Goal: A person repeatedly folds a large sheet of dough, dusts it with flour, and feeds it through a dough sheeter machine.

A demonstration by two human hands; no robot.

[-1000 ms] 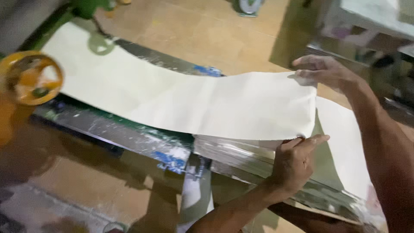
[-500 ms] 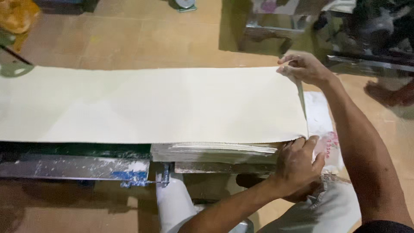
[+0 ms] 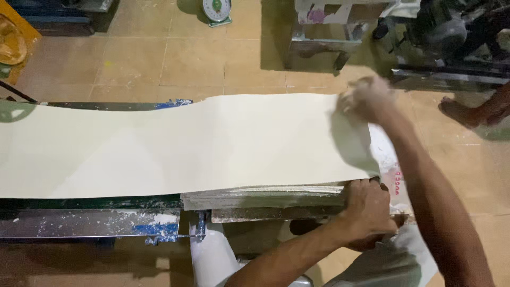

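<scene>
2 hands lay a long cream dough sheet (image 3: 186,143) onto a stack (image 3: 265,192).

Left hand (image 3: 369,208) has its fingers clamped on the near corner; right hand (image 3: 364,98) is blurred at the far corner, grip unclear. Uneven pulling could tear or crease the sheet.

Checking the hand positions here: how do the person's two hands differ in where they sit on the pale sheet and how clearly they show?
The left hand grips the near edge of the pale sheet, by the stack of folded layers; the right hand is at the sheet's far corner. The left hand looks sharp, its fingers curled; the right hand is blurred, so its grip cannot be told. Both are bare and at the sheet's right end.
</scene>
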